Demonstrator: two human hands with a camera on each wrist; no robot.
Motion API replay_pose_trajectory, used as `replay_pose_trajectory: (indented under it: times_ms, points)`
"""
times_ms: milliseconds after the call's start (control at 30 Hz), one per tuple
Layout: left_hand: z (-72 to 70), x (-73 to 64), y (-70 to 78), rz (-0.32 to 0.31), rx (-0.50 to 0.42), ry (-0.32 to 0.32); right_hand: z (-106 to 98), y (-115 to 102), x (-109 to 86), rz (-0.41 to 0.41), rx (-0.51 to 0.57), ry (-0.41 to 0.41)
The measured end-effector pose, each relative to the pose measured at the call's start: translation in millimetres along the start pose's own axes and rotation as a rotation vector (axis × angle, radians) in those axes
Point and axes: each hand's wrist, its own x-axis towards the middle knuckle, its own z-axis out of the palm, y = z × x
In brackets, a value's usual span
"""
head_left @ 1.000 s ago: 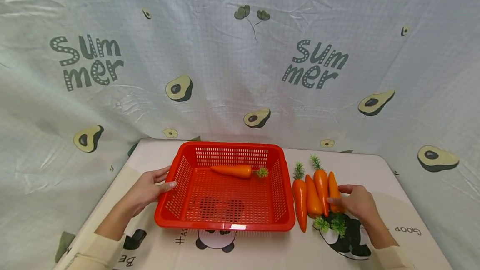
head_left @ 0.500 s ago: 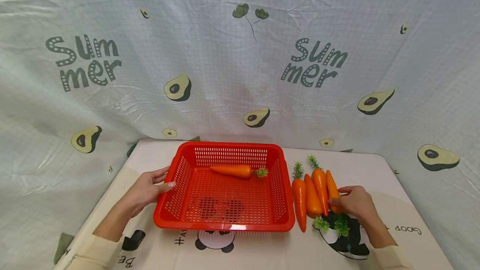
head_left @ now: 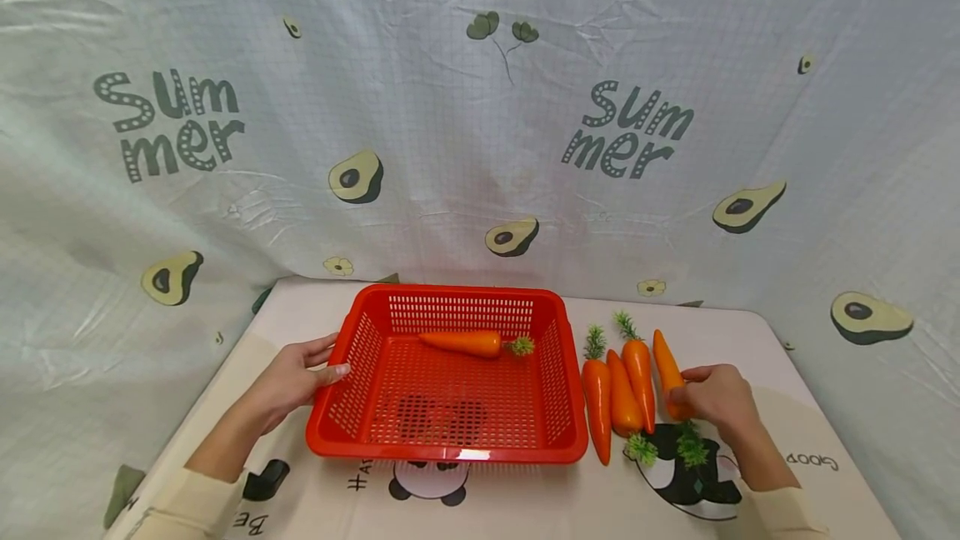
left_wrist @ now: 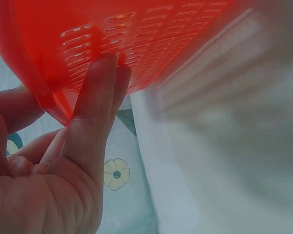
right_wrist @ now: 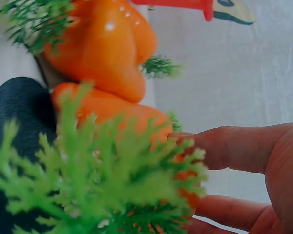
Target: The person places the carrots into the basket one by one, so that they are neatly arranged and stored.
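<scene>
My left hand (head_left: 296, 373) grips the left wall of a red plastic basket (head_left: 450, 455), thumb over the rim and fingers outside; the left wrist view shows fingers against the slotted wall (left_wrist: 151, 44). One orange carrot (head_left: 465, 343) with a green top lies inside near the back. Right of the basket, my right hand (head_left: 723, 398) pinches the rightmost carrot (head_left: 665, 359) between thumb and fingers, its tip pointing away. In the right wrist view its leafy top (right_wrist: 102, 170) covers much of that carrot. Three more carrots (head_left: 597, 402) lie side by side between it and the basket.
The white table (head_left: 525, 507) bears panda prints and lettering. Behind it hangs a pale curtain (head_left: 450, 107) with avocado prints, close along the table's back edge. The basket's right wall stands right beside the leftmost loose carrot.
My right hand has drawn the rightmost carrot slightly right, away from its neighbours, leaving a gap, and its tip has turned left. The left hand and basket stay in place.
</scene>
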Motion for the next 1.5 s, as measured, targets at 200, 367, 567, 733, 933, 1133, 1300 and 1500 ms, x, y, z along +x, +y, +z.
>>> replay_pose_trajectory:
  times_ms: [200,367,567,733,933,1133,1300,1500]
  points:
    - [-0.1,0.4,-0.5,0.002,-0.007,-0.003,-4.9,-8.1,-1.5,-0.014,0.025,-0.018]
    - [-0.2,-0.5,-0.6,0.004,-0.010,-0.004,-6.6,-13.4,-1.6,-0.029,0.032,-0.028]
    - [-0.1,-0.5,-1.0,0.001,-0.014,-0.002,-5.6,-22.0,-4.5,-0.043,0.038,-0.048]
    - [0.1,0.2,-0.5,-0.007,-0.014,0.003,-2.4,-28.3,-7.6,-0.059,0.034,-0.053]
    - [-0.2,0.0,-0.9,-0.007,-0.017,0.004,0.6,-36.1,-10.7,-0.095,0.038,-0.055]
    - [-0.5,-0.2,-2.0,-0.004,-0.021,0.002,2.2,-43.2,-12.8,-0.126,0.035,-0.076]
    - [-0.2,-0.6,-1.2,0.000,-0.019,0.005,4.3,-49.0,-13.1,-0.131,0.033,-0.083]
    - [0.3,-0.7,-1.7,0.013,-0.019,0.001,5.3,-56.7,-15.0,-0.149,0.049,-0.097]
